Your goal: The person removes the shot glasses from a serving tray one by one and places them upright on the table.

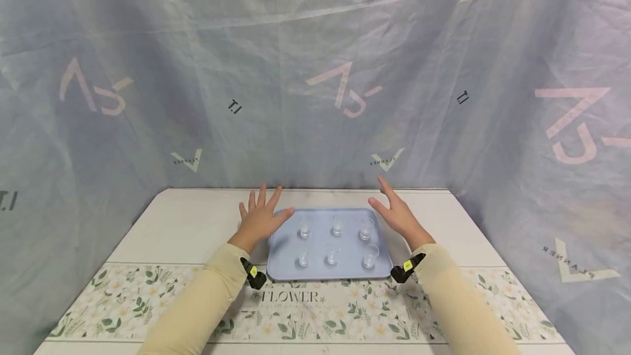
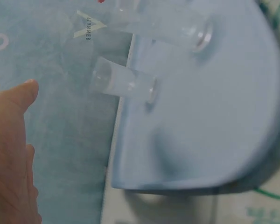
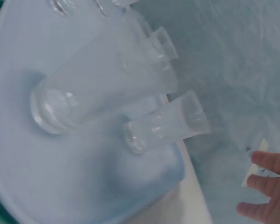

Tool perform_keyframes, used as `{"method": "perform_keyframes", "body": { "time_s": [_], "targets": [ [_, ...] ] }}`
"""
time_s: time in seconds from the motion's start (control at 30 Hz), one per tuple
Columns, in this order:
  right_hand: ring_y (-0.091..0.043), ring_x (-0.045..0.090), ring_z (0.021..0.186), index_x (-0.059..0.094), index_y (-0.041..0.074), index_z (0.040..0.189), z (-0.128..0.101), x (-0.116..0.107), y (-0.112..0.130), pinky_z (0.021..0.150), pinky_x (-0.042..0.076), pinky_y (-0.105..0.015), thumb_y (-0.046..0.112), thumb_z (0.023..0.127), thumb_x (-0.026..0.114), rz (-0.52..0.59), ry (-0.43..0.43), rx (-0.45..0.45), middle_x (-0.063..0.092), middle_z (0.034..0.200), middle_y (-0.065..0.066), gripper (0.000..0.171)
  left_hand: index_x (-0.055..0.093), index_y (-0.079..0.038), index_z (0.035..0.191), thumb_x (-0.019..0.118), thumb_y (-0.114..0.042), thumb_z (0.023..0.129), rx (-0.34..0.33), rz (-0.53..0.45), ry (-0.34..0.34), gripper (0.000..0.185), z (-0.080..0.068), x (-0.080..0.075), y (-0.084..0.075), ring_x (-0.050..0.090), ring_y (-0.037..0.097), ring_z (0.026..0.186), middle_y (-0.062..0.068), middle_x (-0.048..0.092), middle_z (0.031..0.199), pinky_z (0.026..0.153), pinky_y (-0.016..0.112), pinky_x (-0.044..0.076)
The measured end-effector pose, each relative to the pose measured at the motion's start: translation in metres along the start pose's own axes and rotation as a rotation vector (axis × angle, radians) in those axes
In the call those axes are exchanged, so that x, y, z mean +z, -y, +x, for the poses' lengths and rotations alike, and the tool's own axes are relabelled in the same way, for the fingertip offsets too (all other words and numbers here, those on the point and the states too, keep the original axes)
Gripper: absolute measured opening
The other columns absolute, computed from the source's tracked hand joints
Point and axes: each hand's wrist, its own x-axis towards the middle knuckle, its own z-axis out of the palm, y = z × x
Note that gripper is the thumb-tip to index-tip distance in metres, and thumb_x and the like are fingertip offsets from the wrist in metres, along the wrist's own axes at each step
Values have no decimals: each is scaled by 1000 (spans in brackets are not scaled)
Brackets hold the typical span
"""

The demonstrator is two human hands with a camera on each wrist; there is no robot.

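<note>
A pale blue tray (image 1: 286, 240) bears several small clear glasses in two rows, all upright. The back row shows a glass at left (image 1: 305, 229), one in the middle (image 1: 337, 227) and one at right (image 1: 366, 230); a wider-mouthed glass (image 1: 371, 256) stands at front right. My left hand (image 1: 259, 218) is over the tray's left back corner, fingers spread and holding nothing. On the other side, my right hand (image 1: 400, 215) hovers by the right back corner with its fingers extended. The right wrist view shows its fingers (image 3: 266, 186) apart from the nearest glass (image 3: 165, 122).
The white table (image 1: 187, 223) has a floral cloth strip (image 1: 162, 295) across it, in front of the tray. Grey printed curtains (image 1: 276, 97) close off the back and both sides. A small black device is strapped on each wrist.
</note>
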Motion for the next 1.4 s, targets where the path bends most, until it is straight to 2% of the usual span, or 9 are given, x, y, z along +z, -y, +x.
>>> {"method": "perform_keyframes", "body": {
  "time_s": [0.17,0.43,0.6,0.7,0.87,0.93,1.13,1.27,1.4],
  "targets": [
    [-48,36,143,14,28,165,-8,10,-13,110,30,-69,54,102,51,63,-33,36,41,156,-22,78,13,-26,165,39,-78,94,-10,-3,14,91,-4,15,9,-8,50,151,18,-4,169,112,76,-3],
    [-47,41,140,19,17,163,-16,21,-24,112,31,-65,39,104,55,160,-64,53,48,151,-24,73,15,-25,165,42,-76,94,-18,-8,48,91,-7,37,20,-2,51,152,18,2,169,111,76,-3],
    [-45,43,140,19,18,163,-23,32,-29,113,32,-62,37,104,56,210,-37,80,49,150,-23,72,17,-21,164,44,-74,94,-50,9,85,92,-15,42,18,3,52,151,21,8,168,112,76,-1],
    [-45,44,138,19,18,163,-28,37,-32,114,32,-59,35,104,57,264,-35,71,50,148,-24,72,16,-21,164,46,-74,93,-68,1,118,93,-18,45,17,2,51,151,21,7,168,113,75,-3],
    [-50,42,138,17,4,162,-40,31,-16,116,29,-59,22,104,60,322,-3,40,49,145,-32,74,9,-21,165,44,-77,92,-82,-31,165,98,-20,56,25,-5,49,152,20,2,169,112,73,-9],
    [-50,39,140,15,2,162,-41,32,-16,117,27,-59,19,103,61,327,12,42,48,146,-33,76,7,-22,165,41,-80,91,-72,-26,165,100,-20,59,29,-6,48,152,19,2,169,112,73,-9],
    [-45,38,142,17,15,164,-36,47,-39,117,29,-56,27,97,71,310,20,34,51,147,-25,86,12,-16,164,45,-76,93,-34,-4,116,99,-25,59,28,-1,50,152,22,8,168,113,72,-7],
    [-45,37,143,21,20,163,-38,48,-38,117,28,-58,30,93,75,302,35,30,54,146,-21,89,16,-12,164,50,-68,95,-15,-13,85,95,-29,56,27,3,50,152,23,12,167,114,71,-5],
    [-46,36,143,25,21,161,-39,49,-36,117,26,-60,31,91,77,271,38,43,56,143,-20,88,17,-11,163,46,-70,96,2,-15,71,95,-27,61,31,3,49,152,23,12,167,115,70,-5]
  ]
}}
